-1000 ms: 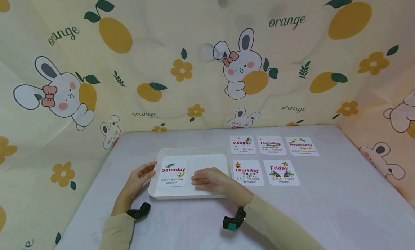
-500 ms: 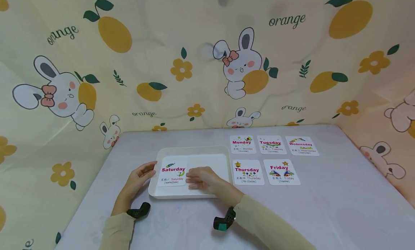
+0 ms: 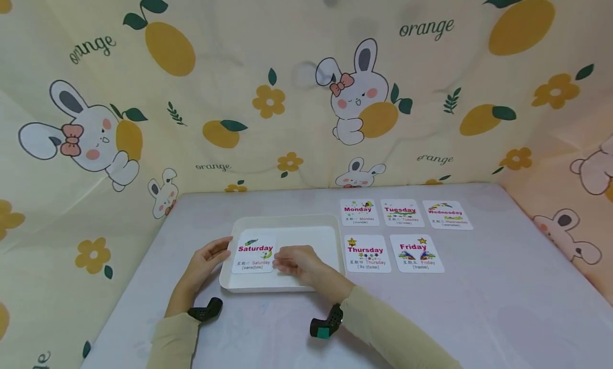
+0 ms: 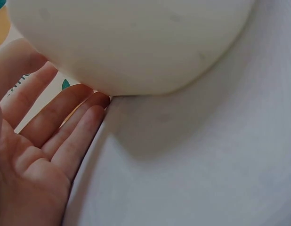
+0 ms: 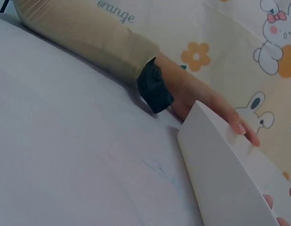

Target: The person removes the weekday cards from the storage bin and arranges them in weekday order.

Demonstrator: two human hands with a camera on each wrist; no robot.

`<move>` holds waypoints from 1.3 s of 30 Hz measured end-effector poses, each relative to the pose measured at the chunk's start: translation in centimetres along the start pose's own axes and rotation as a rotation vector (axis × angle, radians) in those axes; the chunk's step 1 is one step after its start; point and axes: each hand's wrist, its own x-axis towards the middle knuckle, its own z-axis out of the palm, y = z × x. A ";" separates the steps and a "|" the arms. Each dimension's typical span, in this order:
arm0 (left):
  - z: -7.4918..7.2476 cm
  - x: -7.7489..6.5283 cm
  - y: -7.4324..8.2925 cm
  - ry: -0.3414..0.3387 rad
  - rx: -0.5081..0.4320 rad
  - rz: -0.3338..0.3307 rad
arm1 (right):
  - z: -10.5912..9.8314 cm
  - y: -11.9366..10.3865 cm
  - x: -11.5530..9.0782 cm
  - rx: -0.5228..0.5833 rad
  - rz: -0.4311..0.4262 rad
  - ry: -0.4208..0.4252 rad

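Observation:
In the head view, a white card printed "Saturday" (image 3: pixel 255 254) lies in the left part of a shallow white tray (image 3: pixel 301 220). My left hand (image 3: pixel 203 265) rests against the tray's left wall, fingers loosely bent; in the left wrist view its fingertips touch the outside of the tray (image 4: pixel 131 42). Over the tray, my right hand (image 3: pixel 306 268) has its bent fingertips at the card's right edge, and the card looks flat. The right wrist view shows only a few right fingertips (image 5: pixel 268 201) above the tray's near wall; the thumb's place is unclear.
Right of the tray, cards form two rows: Monday (image 3: pixel 359 213), Tuesday (image 3: pixel 402 214) and Wednesday (image 3: pixel 447 216) behind, Thursday (image 3: pixel 367 254) and Friday (image 3: pixel 417 254) in front. A printed fabric backdrop (image 3: pixel 287 39) surrounds the pale tabletop (image 3: pixel 479 300).
My right hand has moved left across the tray to the right edge of the Saturday card, its fingers bending more. The left hand, the tray and the cards keep their places.

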 end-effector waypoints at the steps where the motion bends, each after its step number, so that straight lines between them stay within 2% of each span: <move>1: 0.0 0.0 0.0 -0.002 0.001 0.002 | 0.0 0.0 0.0 0.001 0.000 0.002; 7: 0.1 0.0 0.2 0.001 0.005 -0.001 | 0.3 0.1 0.1 0.001 -0.022 0.008; 10: 0.1 0.0 0.3 0.008 0.010 -0.013 | 0.7 0.1 0.2 -0.036 -0.041 0.012; 18: 0.1 -0.1 0.3 0.003 -0.003 -0.007 | 1.7 0.8 1.2 -0.305 -0.182 0.137; 21: 0.1 -0.1 0.4 0.006 0.003 -0.019 | 1.9 0.9 1.2 -0.360 -0.224 0.156; 26: 0.1 -0.1 0.2 0.014 0.013 -0.031 | 2.0 1.0 1.3 -0.344 -0.236 0.148; 34: 0.0 0.2 -0.1 0.013 0.012 -0.005 | 2.1 0.7 1.6 -0.254 -0.142 0.166; 39: 0.0 0.1 -0.1 0.014 0.033 -0.003 | 2.1 0.5 1.5 -0.240 -0.120 0.160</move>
